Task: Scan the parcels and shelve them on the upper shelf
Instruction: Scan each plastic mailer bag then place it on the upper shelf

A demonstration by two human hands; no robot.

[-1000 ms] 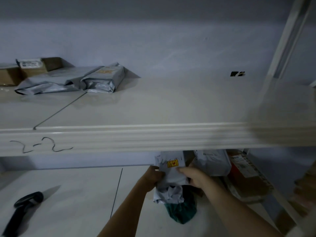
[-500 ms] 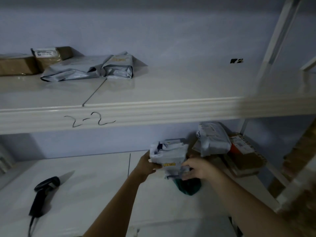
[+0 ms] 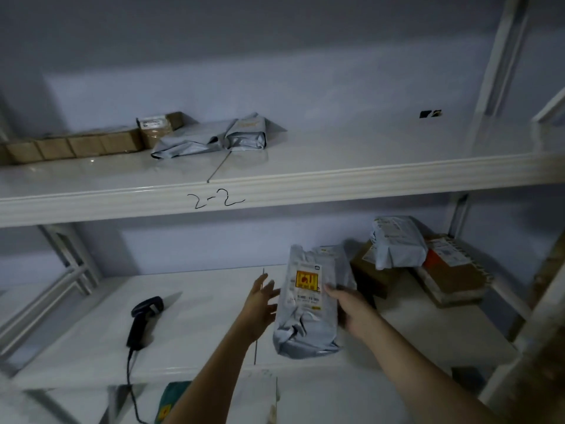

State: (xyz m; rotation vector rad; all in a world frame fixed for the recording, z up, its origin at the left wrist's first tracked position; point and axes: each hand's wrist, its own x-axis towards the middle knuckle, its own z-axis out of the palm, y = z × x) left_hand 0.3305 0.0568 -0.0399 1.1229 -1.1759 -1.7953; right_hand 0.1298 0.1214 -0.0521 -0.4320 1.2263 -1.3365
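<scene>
A grey plastic mailer parcel (image 3: pixel 308 304) with a yellow-and-red label is held upright over the lower shelf (image 3: pixel 198 325). My right hand (image 3: pixel 351 307) grips its right edge. My left hand (image 3: pixel 260 301) is just to the left of it, fingers spread, not touching the parcel. A black handheld scanner (image 3: pixel 143 319) lies on the lower shelf to the left, its cable hanging over the front edge. The upper shelf (image 3: pixel 336 151), marked "2-2" on its front lip, holds grey mailers (image 3: pixel 220 137) and brown boxes (image 3: pixel 73 146) at the left.
More parcels are piled at the right of the lower shelf: a grey mailer (image 3: pixel 397 243) on top of brown boxes (image 3: pixel 452 270). A green parcel (image 3: pixel 171 399) shows on the level below. White shelf uprights (image 3: pixel 501 62) stand at the right.
The parcel has been turned upright with its label facing me, and my left hand has let go of it. The view has tilted down, showing more of the lower shelf.
</scene>
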